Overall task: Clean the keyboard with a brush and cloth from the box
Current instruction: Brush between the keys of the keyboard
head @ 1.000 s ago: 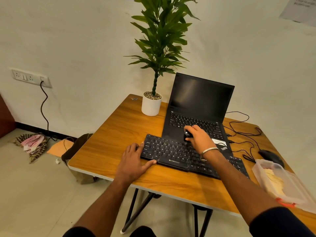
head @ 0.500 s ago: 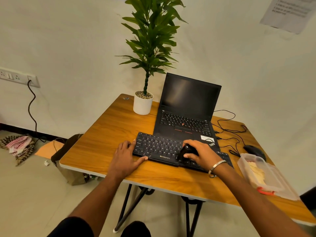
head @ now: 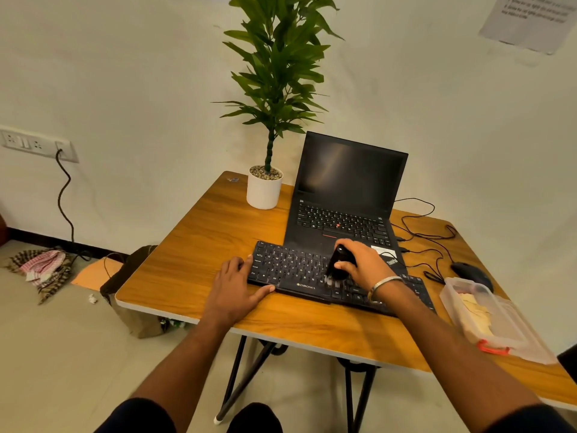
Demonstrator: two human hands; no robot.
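A black keyboard [head: 293, 270] lies on the wooden table [head: 193, 245] in front of an open laptop. My right hand [head: 362, 260] grips a small black brush [head: 338, 264], its bristles down on the keys near the keyboard's middle. My left hand [head: 234, 285] rests flat on the table, fingers straight, thumb against the keyboard's left front edge. A clear plastic box [head: 496, 320] with a pale cloth [head: 474, 317] inside stands at the table's right edge.
The black laptop [head: 346, 195] stands open behind the keyboard. A potted plant [head: 265, 189] sits at the back left of it. A black mouse [head: 471, 273] and loose cables [head: 427, 235] lie right of the laptop. A bag and rags lie on the floor at left.
My right hand with the brush swept from the keyboard's back row to its front edge, then back up toward the middle keys. My left hand stayed at the keyboard's left end.
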